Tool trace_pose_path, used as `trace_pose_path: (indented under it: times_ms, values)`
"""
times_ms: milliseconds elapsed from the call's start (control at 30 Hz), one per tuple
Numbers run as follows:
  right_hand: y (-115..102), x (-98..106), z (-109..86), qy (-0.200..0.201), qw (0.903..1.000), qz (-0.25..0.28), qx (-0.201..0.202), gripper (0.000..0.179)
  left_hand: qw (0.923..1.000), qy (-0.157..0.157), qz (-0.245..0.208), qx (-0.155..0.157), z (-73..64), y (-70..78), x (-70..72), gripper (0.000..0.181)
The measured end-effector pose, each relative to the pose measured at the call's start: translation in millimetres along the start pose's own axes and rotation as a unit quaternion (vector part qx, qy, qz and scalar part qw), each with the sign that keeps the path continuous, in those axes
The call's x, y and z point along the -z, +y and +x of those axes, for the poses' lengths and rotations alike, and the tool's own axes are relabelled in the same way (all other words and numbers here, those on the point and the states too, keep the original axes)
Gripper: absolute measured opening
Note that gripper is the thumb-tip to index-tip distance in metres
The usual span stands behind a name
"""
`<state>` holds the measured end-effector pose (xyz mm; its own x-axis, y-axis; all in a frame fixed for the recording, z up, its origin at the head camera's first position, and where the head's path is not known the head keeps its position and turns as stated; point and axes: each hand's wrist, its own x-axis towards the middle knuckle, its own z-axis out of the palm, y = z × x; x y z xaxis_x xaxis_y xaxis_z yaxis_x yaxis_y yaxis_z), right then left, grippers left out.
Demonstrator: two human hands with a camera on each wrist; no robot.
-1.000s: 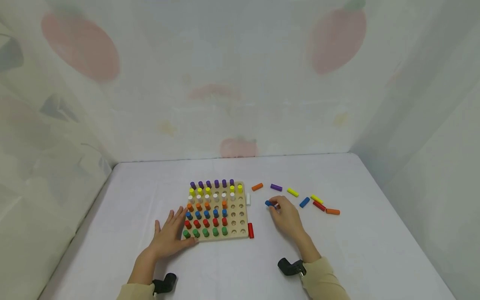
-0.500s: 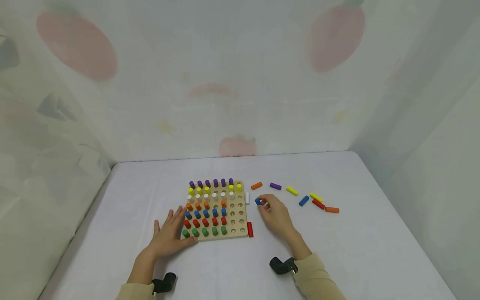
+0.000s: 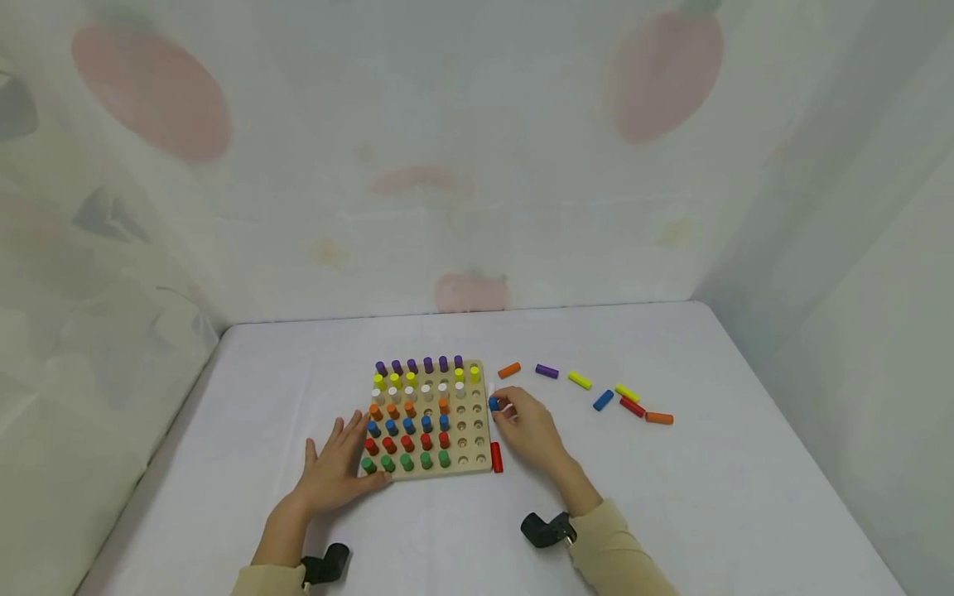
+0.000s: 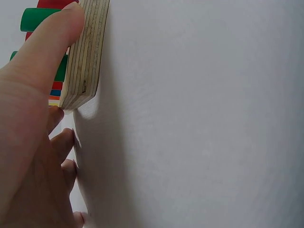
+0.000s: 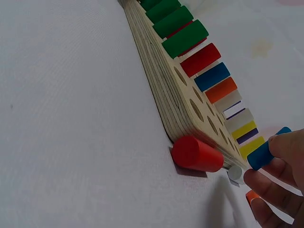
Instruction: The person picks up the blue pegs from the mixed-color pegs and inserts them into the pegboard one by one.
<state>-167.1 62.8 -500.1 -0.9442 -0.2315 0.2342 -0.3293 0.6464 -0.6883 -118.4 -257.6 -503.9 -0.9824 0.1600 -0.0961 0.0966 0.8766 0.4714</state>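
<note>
A wooden pegboard (image 3: pixel 471 463) stands on the table with rows of coloured pegs upright in its holes. Purple pegs fill much of the far row and green pegs (image 3: pixel 406 463) the near one. My left hand (image 3: pixel 331 476) lies spread at the board's near left corner, thumb against its near edge beside a green peg, the other fingers along its left side. Between thumb and fingertips, my right hand (image 3: pixel 531 429) pinches a blue peg (image 5: pixel 266 151) just off the board's right edge, tilted and above the table. A white peg (image 5: pixel 235 173), partly hidden in the head view, lies by that edge.
A red peg (image 3: pixel 497 457) lies against the board's right edge. Farther right are scattered orange (image 3: pixel 510 370), purple (image 3: pixel 547 371), yellow (image 3: pixel 580 381) and blue (image 3: pixel 603 401) pegs, plus another red one (image 3: pixel 632 407). Bare holes (image 3: pixel 462 425) show in the board's right columns.
My right hand has moved left with the blue peg, from the open table to beside the board's right edge. My left hand has stayed in place.
</note>
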Motion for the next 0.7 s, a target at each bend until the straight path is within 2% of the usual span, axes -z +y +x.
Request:
trace_pose_path:
  times_ms: [267, 700]
  values:
    - [-9, -5, 1.7, -0.025, 0.9995, 0.015, 0.010, 0.023, 1.0000, -0.001, -0.002, 0.002, -0.4, 0.9, 0.9, 0.104]
    - [-17, -17, 5.4, -0.034, 0.9978, 0.028, 0.050, 0.020, 1.0000, 0.002, -0.003, -0.002, -0.9, 0.1, 0.6, 0.104]
